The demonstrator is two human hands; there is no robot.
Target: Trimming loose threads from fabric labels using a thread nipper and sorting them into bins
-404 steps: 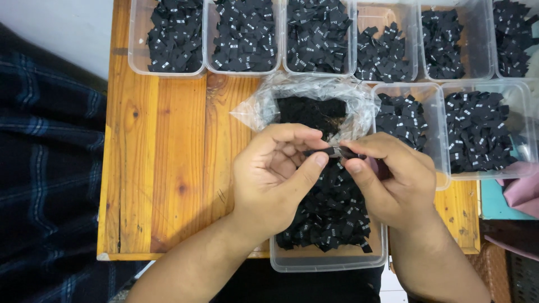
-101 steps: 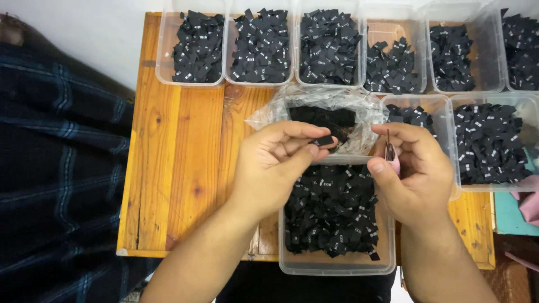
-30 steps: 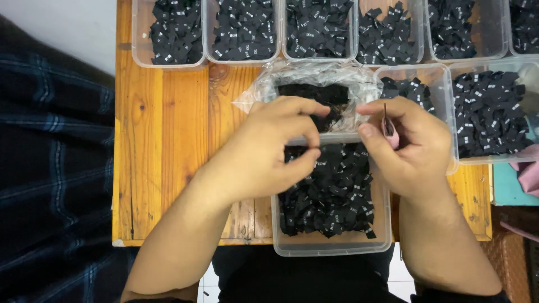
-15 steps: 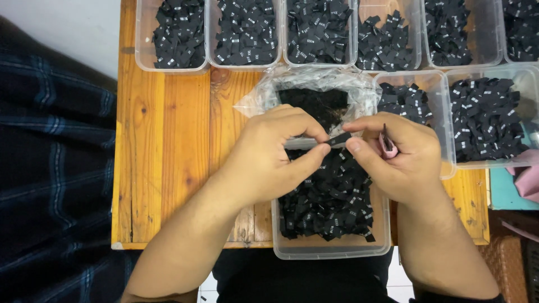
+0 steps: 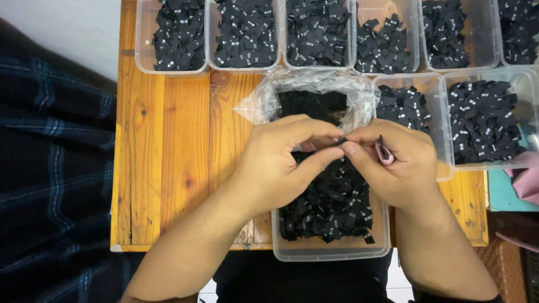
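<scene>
Hands met at frame centre. The left hand (image 5: 275, 168) and right hand (image 5: 393, 165) pinched one black label (image 5: 339, 142) between their fingertips, above the tub (image 5: 331, 252) of labels.

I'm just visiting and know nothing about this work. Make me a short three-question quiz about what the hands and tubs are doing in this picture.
1. True or false: the left hand and the right hand meet at their fingertips over the nearest clear tub.
2. What fills the tubs? A) white buttons B) small black fabric labels C) coins
3. Fill in: behind the hands lies an open clear ______ holding more black pieces.

Key: 1 true. 2 B. 3 plastic bag. The right hand also grips a small pink-handled tool in its fingers; both hands pinch one small black piece between them.
</scene>
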